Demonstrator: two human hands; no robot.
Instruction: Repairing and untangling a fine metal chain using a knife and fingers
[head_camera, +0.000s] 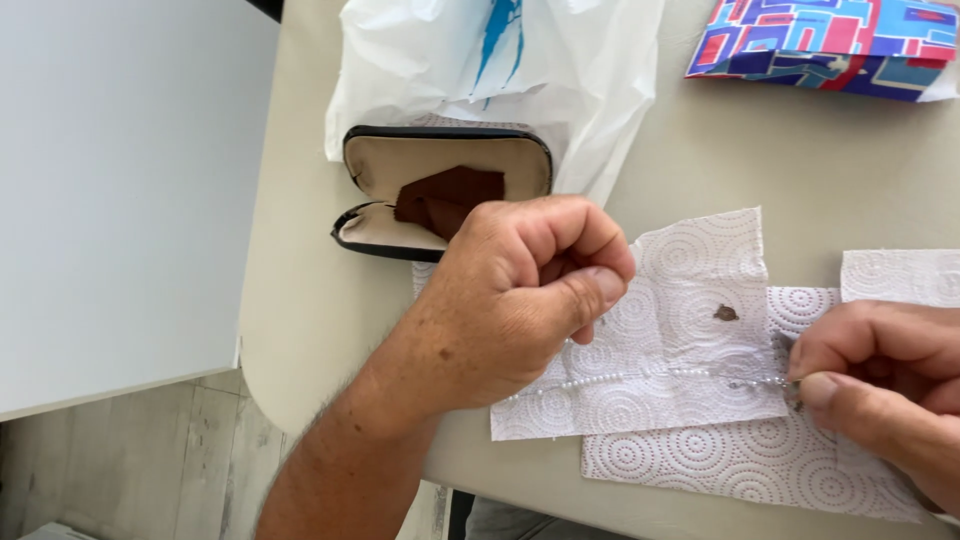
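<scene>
Both hands pinch a thin bead chain (640, 376) taut over paper towels (690, 400) near the table's front edge: left hand (510, 300), right hand (880, 385). Pulling harder risks snapping it, scattering beads.

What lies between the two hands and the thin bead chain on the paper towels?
Nothing visible. The chain lies straight on the paper towels. The right hand pinches its right end, and the left hand is closed over its left part. The small brown bit lies apart, above the chain.
</scene>
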